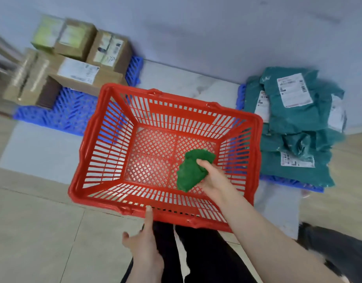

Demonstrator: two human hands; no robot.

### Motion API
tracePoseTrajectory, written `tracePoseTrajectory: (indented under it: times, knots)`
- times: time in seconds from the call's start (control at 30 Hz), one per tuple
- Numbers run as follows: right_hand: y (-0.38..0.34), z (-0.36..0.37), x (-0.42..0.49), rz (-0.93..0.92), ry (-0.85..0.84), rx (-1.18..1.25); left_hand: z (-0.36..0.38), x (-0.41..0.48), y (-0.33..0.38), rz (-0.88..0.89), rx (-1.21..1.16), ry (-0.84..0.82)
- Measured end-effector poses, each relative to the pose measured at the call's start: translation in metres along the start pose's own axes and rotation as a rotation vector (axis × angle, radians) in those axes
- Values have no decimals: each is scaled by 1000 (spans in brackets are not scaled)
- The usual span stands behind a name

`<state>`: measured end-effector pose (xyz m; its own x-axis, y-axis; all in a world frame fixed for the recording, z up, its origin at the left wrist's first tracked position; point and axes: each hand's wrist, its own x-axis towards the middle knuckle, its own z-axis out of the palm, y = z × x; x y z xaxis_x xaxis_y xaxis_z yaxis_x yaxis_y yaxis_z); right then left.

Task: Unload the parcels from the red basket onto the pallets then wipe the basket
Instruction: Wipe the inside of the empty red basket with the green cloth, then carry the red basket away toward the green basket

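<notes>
Two hands share the work: our right hand (211, 177) is curled round a crumpled green cloth (191, 172) low inside the red basket (78, 194), while our left hand (143, 249) lies open, one straight finger pressing the near rim. The basket holds no parcels — we judge it light, stiff slatted plastic, apt to shift unless we steady that rim. Beyond the left hand cardboard boxes (80, 75) sit on a blue pallet (70, 113); beyond the right, teal mailer bags (294, 123).

The tiled floor (43, 231) bears a left blue pallet (70, 119), a right blue pallet (292, 182), and perhaps the red basket (172, 218).
</notes>
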<state>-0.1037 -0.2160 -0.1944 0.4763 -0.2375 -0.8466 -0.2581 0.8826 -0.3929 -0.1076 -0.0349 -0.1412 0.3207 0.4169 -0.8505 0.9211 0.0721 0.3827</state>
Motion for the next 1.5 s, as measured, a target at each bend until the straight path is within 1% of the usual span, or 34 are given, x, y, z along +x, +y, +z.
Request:
tracePoseTrajectory:
  times: [0.07,0.13,0.17,0.27,0.33,0.4,0.53,0.6,0.67,0.77,0.83,0.93,1.0,1.07,1.17,1.27,1.3,1.37,1.5]
  knots:
    - [-6,3,-26,-28,-25,150,-12,-5,27,50,-103,98]
    - [-11,9,-49,-64,-30,184,-20,-6,47,129,-142,138]
    - [-11,12,-58,-93,-27,178,-23,-5,57,188,-126,126]
    - [-7,22,-78,-184,-7,190,-29,-1,89,428,-113,-12]
    - [-5,33,-89,-219,-4,224,-25,-3,114,517,-102,-93]
    - [-1,43,-95,-243,34,252,-19,-2,134,542,-60,-155]
    - [8,62,-96,-294,164,249,-6,2,163,611,-5,-353]
    - [9,68,-97,-337,246,161,-1,9,175,639,13,-409]
    - [8,70,-101,-376,354,-24,2,19,184,661,59,-428]
    - [5,60,-109,-435,506,-350,5,35,196,697,150,-391]
    - [-1,46,-115,-466,585,-461,7,49,202,726,235,-332]
    - [-15,20,-121,-488,661,-401,8,67,208,785,341,-241]
    - [-27,-2,-122,-449,703,-322,10,75,210,812,397,-187]
    - [-39,-23,-123,-405,701,-287,12,79,212,819,459,-165]
    - [-55,-46,-113,-351,707,-322,21,86,214,773,518,-195]
    - [-63,-65,-97,-294,848,-419,30,90,215,700,519,-202]
    - [-64,-70,-91,-267,866,-449,32,93,215,702,532,-188]
    - [-61,-78,-80,-225,823,-458,34,96,215,726,566,-149]
    - [-56,-88,-61,-163,676,-388,36,105,212,759,575,-23]
